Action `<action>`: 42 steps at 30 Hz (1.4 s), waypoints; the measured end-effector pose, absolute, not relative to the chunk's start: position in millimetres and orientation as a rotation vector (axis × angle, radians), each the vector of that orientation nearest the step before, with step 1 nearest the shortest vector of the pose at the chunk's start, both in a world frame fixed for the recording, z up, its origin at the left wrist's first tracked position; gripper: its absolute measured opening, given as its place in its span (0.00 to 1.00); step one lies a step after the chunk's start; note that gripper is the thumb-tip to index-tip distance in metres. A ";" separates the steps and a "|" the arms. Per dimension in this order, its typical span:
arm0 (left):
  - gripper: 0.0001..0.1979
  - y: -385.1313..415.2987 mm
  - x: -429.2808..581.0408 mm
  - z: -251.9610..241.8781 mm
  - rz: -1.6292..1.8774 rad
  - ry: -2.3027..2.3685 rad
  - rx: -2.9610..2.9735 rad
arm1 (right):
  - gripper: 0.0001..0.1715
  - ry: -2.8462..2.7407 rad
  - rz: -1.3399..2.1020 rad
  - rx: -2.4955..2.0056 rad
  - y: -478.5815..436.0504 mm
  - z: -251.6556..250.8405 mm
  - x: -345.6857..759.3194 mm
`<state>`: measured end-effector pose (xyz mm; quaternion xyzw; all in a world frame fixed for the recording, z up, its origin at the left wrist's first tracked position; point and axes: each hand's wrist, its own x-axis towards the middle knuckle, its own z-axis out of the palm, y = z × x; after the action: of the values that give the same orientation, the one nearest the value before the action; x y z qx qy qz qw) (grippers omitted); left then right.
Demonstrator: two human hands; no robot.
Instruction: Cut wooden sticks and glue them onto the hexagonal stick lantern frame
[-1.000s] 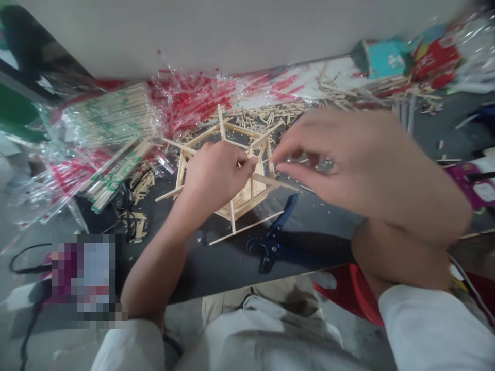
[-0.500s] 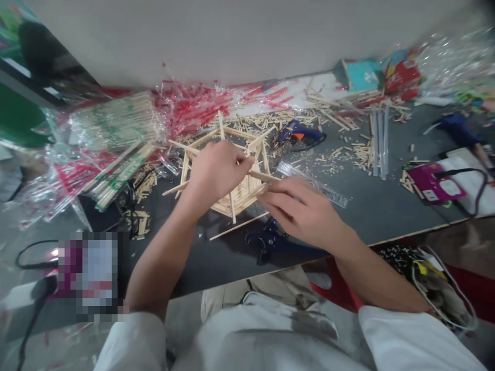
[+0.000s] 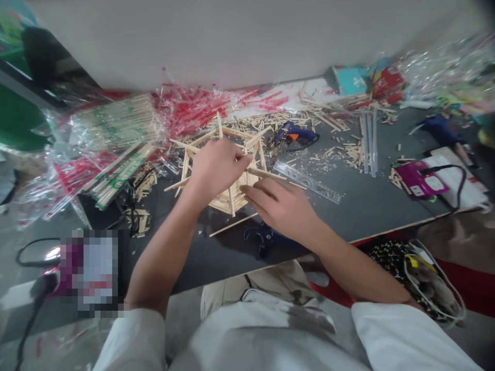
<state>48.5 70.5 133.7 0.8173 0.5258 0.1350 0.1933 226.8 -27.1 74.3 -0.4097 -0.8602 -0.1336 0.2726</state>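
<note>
The left hand pinches an angular wooden-stick frame.

No lettering can be read for certain. Green print on the pale wooden sticks in clear plastic wrappers is too blurred to make out, as are the pale marks on the red printed package and the markings along the clear plastic flat ruler.

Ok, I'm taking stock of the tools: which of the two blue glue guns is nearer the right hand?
The glue gun with the orange trigger, just beyond the clear ruler; the other glue gun lies farther right, behind the purple power strip.
</note>
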 end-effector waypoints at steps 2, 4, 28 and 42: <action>0.26 72.5 45.9 132.3 0.421 1.420 2.320 | 0.15 -2.350 -0.373 -1.172 -24.8 70.4 226.9; 0.26 74.8 43.7 132.0 0.408 1.372 2.342 | 0.17 -2.360 -0.349 -1.203 -22.8 68.0 228.9; 0.13 117.7 26.5 149.9 0.096 0.748 2.612 | 0.18 -2.255 -0.326 -1.218 -17.0 60.8 226.9; 0.19 103.9 34.1 156.5 -0.189 0.860 2.791 | 0.14 -2.248 -0.253 -1.197 -19.1 61.4 228.2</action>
<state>34.1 103.9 156.5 0.9482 0.2922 -0.0642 0.1071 228.2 -19.1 61.4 -0.4479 -0.8415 -0.0948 0.2869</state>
